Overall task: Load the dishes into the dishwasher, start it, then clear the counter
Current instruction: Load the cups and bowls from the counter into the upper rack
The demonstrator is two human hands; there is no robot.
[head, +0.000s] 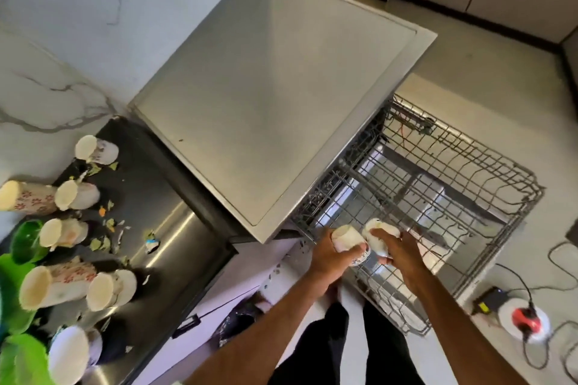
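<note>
My left hand (328, 259) grips a white patterned cup (347, 237), held over the near left corner of the pulled-out wire rack (469, 184) of the dishwasher (275, 78). Just to its right, my right hand (403, 253) holds a second white cup (380, 234) above the same corner. The rack looks bare apart from its tines. Several more cream cups (75, 194) with flower prints stand on the dark steel counter (162, 228) at the left, among scattered food scraps (106, 241).
Green plastic bowls (25, 241) sit at the counter's left edge. A marble wall runs behind it. On the floor to the right lie a white and red socket reel (525, 319), a black adapter (488, 303) and trailing cables. My legs stand beside the rack.
</note>
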